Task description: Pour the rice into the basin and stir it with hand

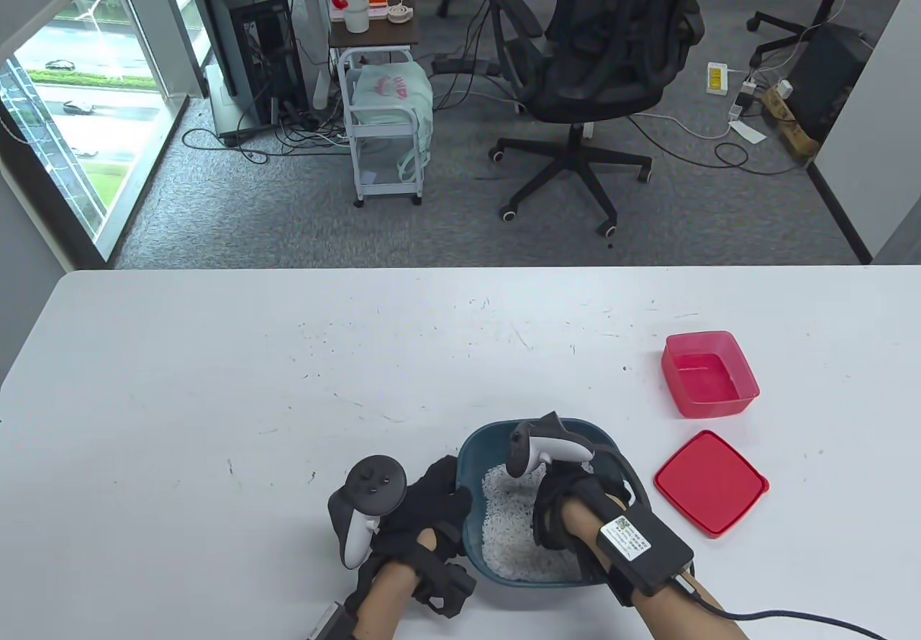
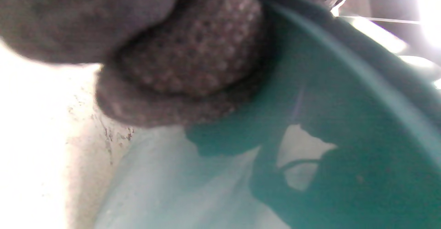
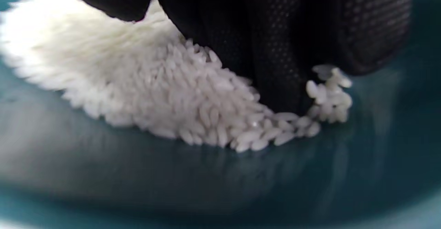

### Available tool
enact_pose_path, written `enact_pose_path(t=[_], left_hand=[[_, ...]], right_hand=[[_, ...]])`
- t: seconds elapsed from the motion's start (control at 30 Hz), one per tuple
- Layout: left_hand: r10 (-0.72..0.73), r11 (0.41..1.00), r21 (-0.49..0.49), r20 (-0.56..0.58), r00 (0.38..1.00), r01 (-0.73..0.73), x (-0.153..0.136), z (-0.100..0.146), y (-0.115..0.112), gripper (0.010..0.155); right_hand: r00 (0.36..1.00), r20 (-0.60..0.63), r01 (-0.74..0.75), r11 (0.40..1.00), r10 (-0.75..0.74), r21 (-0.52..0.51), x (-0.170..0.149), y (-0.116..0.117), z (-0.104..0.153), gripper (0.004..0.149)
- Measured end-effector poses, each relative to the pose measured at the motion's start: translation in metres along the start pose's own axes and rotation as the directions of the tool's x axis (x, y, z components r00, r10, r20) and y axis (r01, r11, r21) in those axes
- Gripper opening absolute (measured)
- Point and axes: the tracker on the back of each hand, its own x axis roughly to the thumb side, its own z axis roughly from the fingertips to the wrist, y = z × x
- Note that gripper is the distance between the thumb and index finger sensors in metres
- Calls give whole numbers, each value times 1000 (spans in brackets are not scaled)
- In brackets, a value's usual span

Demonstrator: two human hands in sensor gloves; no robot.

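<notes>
Your right hand (image 1: 568, 510) is down inside the basin (image 1: 478, 453), its gloved fingers (image 3: 275, 56) pushed into the rice (image 1: 504, 525). In the right wrist view the fingertips stand buried in the heap, fairly straight as far as the frame shows, and no fist closes on the grains; the thumb is out of sight. Your left hand (image 1: 424, 503) steadies the basin from the left side: its fingers reach the rim, and the left wrist view shows a fingertip (image 2: 193, 50) pressed to the teal outer wall just below the lip. Whether those fingers hook over the rim or only lean against it, I cannot tell.

The pour looks done, since the rice lies in the basin and the red container (image 1: 709, 373) stands bare on the table (image 1: 216, 381), well apart to the right, with its red lid (image 1: 711, 483) lying flat beside the basin.

The stirring is the work in hand, so sweep with loose, spread fingers. The heap sits toward the near and left part of the floor, with bare teal showing on the far side, so draw your strokes around the wall to spread it evenly. Keep your fingertips low against the bottom, and move slowly near the rim: light, dry grains will likely hop over a shallow edge. Keep the left hand firm so the basin does not slide on the smooth tabletop.
</notes>
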Motion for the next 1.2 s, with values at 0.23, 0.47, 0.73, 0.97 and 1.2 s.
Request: enact_pose_path(t=[0.23,0.47,0.73,0.97,1.2], left_hand=[[-5,1000,-5,2,1000,5,0,0,0,65],[-12,1000,-25,18,1000,12,1,-1,0,66],[-14,999,-33,20,1000,15,0,-1,1,66],[-10,1000,-24,17,1000,10,0,-1,0,65],[-12,1000,-11,10,1000,13,0,-1,0,65]], right_hand=[[852,445,226,960,-277,165,10,1,1,66],[751,490,417,894,-442,166,6,-22,-12,69],[909,212,397,899,-358,-185,-13,-45,-5,64],[980,-134,113,965,-147,-238,-21,-31,4,66],[994,-91,49,997,-55,-60,-12,-4,3,68]])
